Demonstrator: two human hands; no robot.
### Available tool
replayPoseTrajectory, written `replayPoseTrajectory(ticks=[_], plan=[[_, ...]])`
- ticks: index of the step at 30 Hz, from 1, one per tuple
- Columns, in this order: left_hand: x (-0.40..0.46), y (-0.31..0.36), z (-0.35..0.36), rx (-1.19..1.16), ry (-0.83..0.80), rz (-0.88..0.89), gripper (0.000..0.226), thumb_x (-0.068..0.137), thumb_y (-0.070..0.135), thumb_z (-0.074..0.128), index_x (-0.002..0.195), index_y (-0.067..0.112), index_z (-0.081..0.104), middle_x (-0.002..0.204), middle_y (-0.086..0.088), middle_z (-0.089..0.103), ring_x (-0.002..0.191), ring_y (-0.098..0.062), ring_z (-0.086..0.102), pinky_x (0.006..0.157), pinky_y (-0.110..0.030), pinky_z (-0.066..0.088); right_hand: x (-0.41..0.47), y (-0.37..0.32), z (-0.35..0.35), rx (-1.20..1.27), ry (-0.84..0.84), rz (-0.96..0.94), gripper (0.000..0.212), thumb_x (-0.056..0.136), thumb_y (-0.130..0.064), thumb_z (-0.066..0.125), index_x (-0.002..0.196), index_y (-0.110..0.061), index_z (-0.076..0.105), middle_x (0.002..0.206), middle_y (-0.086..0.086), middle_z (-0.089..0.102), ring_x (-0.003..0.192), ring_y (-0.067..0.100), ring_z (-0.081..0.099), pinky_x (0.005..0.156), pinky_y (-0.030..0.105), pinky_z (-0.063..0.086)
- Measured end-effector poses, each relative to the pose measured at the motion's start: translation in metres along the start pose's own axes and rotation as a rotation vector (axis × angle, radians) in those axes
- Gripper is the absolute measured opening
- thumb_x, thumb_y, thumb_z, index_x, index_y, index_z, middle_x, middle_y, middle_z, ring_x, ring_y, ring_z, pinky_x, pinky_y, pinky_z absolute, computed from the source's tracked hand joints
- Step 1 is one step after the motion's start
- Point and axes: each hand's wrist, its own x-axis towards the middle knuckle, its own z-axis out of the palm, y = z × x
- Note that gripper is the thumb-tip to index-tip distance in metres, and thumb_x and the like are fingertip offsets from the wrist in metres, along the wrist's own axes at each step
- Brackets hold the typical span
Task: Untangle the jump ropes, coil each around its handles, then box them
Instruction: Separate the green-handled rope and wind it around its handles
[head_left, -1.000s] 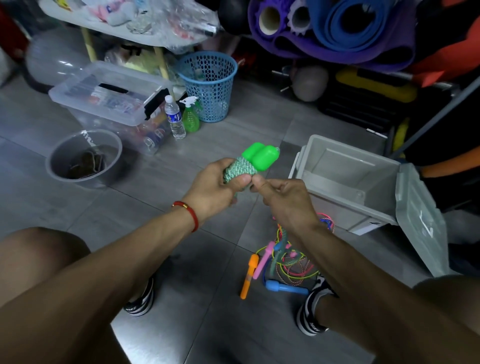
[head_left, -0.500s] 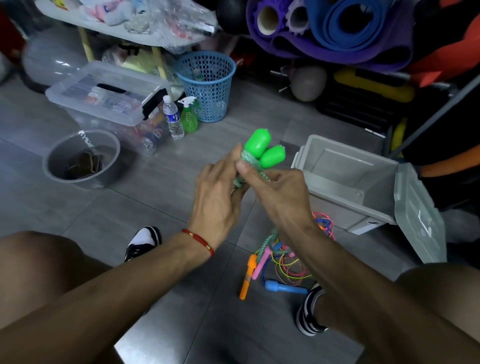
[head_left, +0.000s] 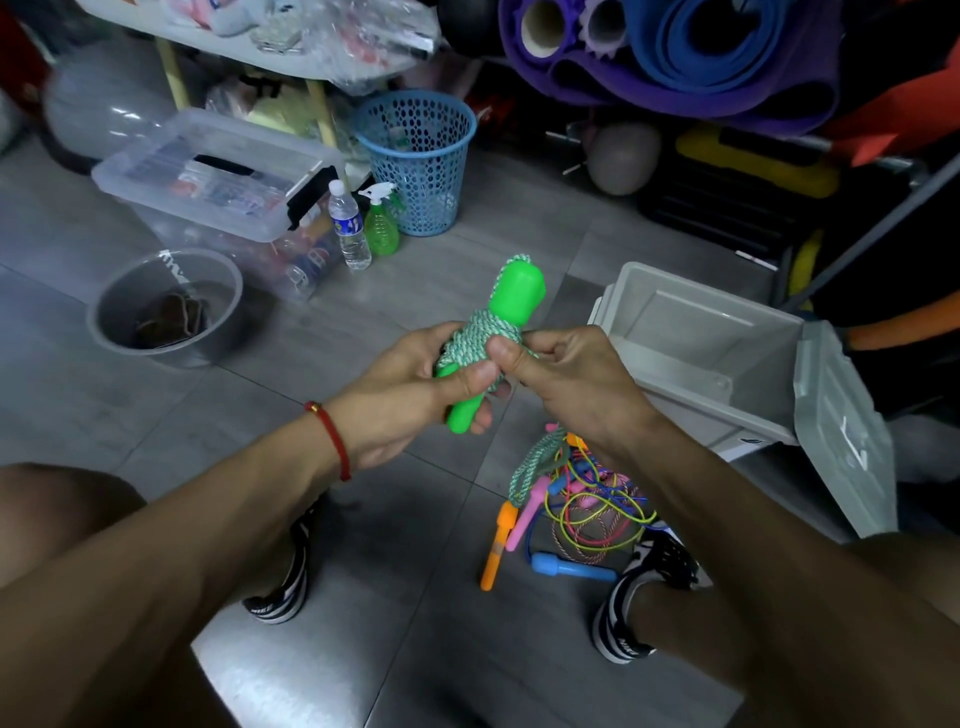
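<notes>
My left hand (head_left: 410, 395) grips the green jump-rope handles (head_left: 514, 296), which point up and away, with green-and-white rope (head_left: 480, 338) wound round their middle. My right hand (head_left: 566, 379) pinches that rope against the coil with thumb and fingers. A loose length of the same rope (head_left: 530, 462) hangs down under my right hand to the floor. There it meets a tangle of coloured ropes (head_left: 592, 509) with orange (head_left: 498, 540), pink (head_left: 527, 512) and blue (head_left: 566, 566) handles. The open grey box (head_left: 675, 332) stands on the right, its lid (head_left: 841, 431) swung out.
My two shoes (head_left: 283, 582) (head_left: 644, 587) flank the floor space below my hands. A grey bucket (head_left: 166, 306) sits at left, a clear lidded bin (head_left: 218, 176), water bottle (head_left: 349, 226), green spray bottle (head_left: 381, 223) and blue basket (head_left: 418, 161) behind. Rolled mats (head_left: 670, 57) fill the back right.
The handles have tilted upright again and more rope sits coiled round them. My left hand has shifted lower on the handles; my right hand now pinches the rope at the coil.
</notes>
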Motion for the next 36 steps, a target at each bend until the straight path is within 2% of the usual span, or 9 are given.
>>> replayPoseTrajectory(ticks=[4, 8, 12, 14, 18, 23, 30, 33, 36], plan=[[0.005, -0.002, 0.001, 0.082, 0.166, 0.022, 0.023, 0.096, 0.007, 0.063, 0.118, 0.000, 0.058, 0.085, -0.015, 0.059, 0.060, -0.021, 0.054, 0.055, -0.029, 0.050, 0.005, 0.004, 0.009, -0.162, 0.088, -0.009, 0.041, 0.094, -0.047, 0.064, 0.077, -0.011, 0.076, 0.042, -0.013, 0.038, 0.042, 0.004, 0.034, 0.048, 0.020, 0.032], [0.006, 0.000, -0.006, 0.101, 0.272, -0.050, 0.023, 0.098, 0.011, 0.061, 0.116, -0.004, 0.060, 0.085, -0.017, 0.061, 0.055, -0.020, 0.051, 0.054, -0.030, 0.049, 0.005, 0.014, 0.009, -0.523, 0.045, -0.086, 0.036, 0.093, -0.054, 0.052, 0.088, -0.024, 0.070, 0.060, -0.001, 0.059, 0.064, 0.019, 0.061, 0.063, 0.037, 0.052], [0.009, -0.002, -0.015, 0.164, 0.350, -0.073, 0.023, 0.097, 0.013, 0.063, 0.109, -0.006, 0.061, 0.083, -0.019, 0.062, 0.047, -0.018, 0.046, 0.050, -0.029, 0.043, -0.007, 0.008, 0.008, -0.931, 0.010, -0.283, 0.024, 0.100, -0.036, 0.047, 0.091, -0.018, 0.059, 0.074, 0.008, 0.061, 0.084, 0.038, 0.062, 0.065, 0.037, 0.041], [0.009, -0.004, -0.017, 0.254, 0.359, -0.068, 0.018, 0.096, 0.012, 0.064, 0.105, -0.003, 0.063, 0.080, -0.018, 0.062, 0.044, -0.017, 0.044, 0.045, -0.026, 0.040, -0.012, 0.005, 0.007, -1.128, 0.018, -0.376, 0.022, 0.101, -0.031, 0.045, 0.094, -0.015, 0.058, 0.084, 0.010, 0.065, 0.083, 0.039, 0.063, 0.063, 0.037, 0.035], [0.014, -0.012, -0.020, 0.445, 0.296, -0.129, 0.029, 0.086, 0.024, 0.074, 0.110, 0.011, 0.065, 0.077, -0.008, 0.065, 0.048, -0.015, 0.048, 0.048, -0.024, 0.040, -0.017, 0.001, -0.008, -1.370, 0.054, -0.592, 0.018, 0.088, -0.025, 0.068, 0.076, -0.016, 0.059, 0.066, 0.002, 0.061, 0.055, 0.032, 0.062, 0.047, 0.030, 0.034], [0.014, -0.013, -0.004, 1.048, 0.168, -0.089, 0.039, 0.084, 0.036, 0.074, 0.118, 0.019, 0.062, 0.101, -0.003, 0.071, 0.095, -0.021, 0.065, 0.076, -0.024, 0.046, -0.015, 0.003, -0.020, -1.407, -0.053, -0.685, 0.020, 0.084, -0.032, 0.074, 0.074, -0.018, 0.063, 0.068, -0.001, 0.062, 0.058, 0.029, 0.062, 0.048, 0.028, 0.032], [0.004, -0.009, 0.015, 1.331, -0.073, 0.048, 0.048, 0.079, 0.065, 0.068, 0.107, 0.027, 0.058, 0.089, -0.002, 0.068, 0.087, -0.026, 0.065, 0.071, -0.035, 0.053, -0.007, 0.003, -0.032, -1.259, -0.144, -0.571, 0.035, 0.087, -0.064, 0.059, 0.087, -0.029, 0.065, 0.084, -0.006, 0.067, 0.085, 0.019, 0.063, 0.064, 0.030, 0.027], [-0.001, -0.006, 0.019, 1.390, -0.140, 0.067, 0.046, 0.081, 0.067, 0.065, 0.106, 0.029, 0.061, 0.084, 0.002, 0.063, 0.090, -0.027, 0.064, 0.070, -0.032, 0.047, -0.001, 0.009, -0.040, -1.184, -0.213, -0.445, 0.038, 0.079, -0.070, 0.064, 0.080, -0.031, 0.063, 0.076, -0.008, 0.063, 0.077, 0.013, 0.055, 0.064, 0.029, 0.027], [-0.006, -0.008, 0.009, 1.484, -0.253, 0.087, 0.046, 0.081, 0.061, 0.068, 0.118, 0.035, 0.058, 0.101, 0.003, 0.067, 0.104, -0.025, 0.062, 0.082, -0.034, 0.047, 0.010, 0.019, -0.070, -0.967, -0.335, -0.275, 0.027, 0.084, -0.054, 0.071, 0.075, -0.029, 0.064, 0.066, -0.011, 0.059, 0.065, 0.005, 0.053, 0.062, 0.028, 0.035]])
